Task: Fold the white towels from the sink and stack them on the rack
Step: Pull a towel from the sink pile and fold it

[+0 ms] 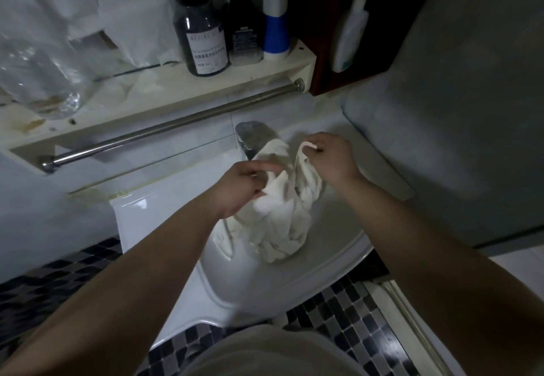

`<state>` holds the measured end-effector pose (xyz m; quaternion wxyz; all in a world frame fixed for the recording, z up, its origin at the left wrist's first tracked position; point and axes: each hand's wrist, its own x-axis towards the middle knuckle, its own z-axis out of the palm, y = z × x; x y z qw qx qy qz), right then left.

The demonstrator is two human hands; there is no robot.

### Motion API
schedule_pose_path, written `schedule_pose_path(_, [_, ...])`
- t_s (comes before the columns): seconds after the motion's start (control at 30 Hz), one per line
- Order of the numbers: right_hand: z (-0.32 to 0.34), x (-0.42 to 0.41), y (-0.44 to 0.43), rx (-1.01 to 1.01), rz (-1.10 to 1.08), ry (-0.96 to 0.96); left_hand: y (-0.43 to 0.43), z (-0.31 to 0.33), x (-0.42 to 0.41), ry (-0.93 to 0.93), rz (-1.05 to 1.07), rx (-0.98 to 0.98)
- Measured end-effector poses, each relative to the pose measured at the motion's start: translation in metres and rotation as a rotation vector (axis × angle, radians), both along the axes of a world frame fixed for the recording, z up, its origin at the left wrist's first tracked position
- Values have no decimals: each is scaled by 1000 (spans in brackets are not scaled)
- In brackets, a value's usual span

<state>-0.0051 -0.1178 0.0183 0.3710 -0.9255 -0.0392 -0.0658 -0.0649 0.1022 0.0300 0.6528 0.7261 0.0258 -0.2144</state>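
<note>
1. White towels (273, 216) lay bunched in a crumpled heap in the basin of the sink (332, 255); how many, I could not tell.
2. My left grip (244, 190) was closed on a fold at the heap's left side, fingers curled into the cloth.
3. My right grip (332, 160) pinched a raised edge of the cloth, just beside the faucet (253, 137).
4. Above the sink, a metal towel bar (164, 128) ran under a pale shelf (176, 87).
5. On that shelf stood a dark labelled bottle (203, 31), a black pump bottle (244, 34) and a blue-and-white canister (275, 22), side by side.
6. Checkered mosaic floor (338, 302) showed below the sink.
</note>
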Motion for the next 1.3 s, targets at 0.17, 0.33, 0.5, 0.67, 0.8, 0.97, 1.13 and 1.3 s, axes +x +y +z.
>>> schedule_pose_path(0.17, [-18, -10, -22, 113, -76, 192, -1, -24, -7, -425, -174, 545])
schedule_pose_path(0.33, [-34, -26, -22, 472, -97, 385, -9, -43, -5, -505, -36, 669])
schedule_pose_path(0.5, [-36, -41, -13, 545, 27, 435, -26, -42, -22, -931, -13, 824])
schedule_pose_path(0.67, [-36, -51, 0, 806, 52, 603, -28, -27, -25, -688, -174, 616])
schedule_pose_path(0.8, [-36, -57, 9, 1001, 83, 771, -27, -34, -24, -359, -62, 553])
schedule_pose_path(0.97, [-40, -57, 18, 998, 7, 731, -15, -33, -21, -113, -8, 579])
schedule_pose_path(1.13, [-40, -64, 25, 895, 85, 719, -9, -27, -19, -141, 69, 431])
schedule_pose_path(1.3, [-38, -67, 25, 938, 97, 728, -12, -23, -19, -176, 19, 158])
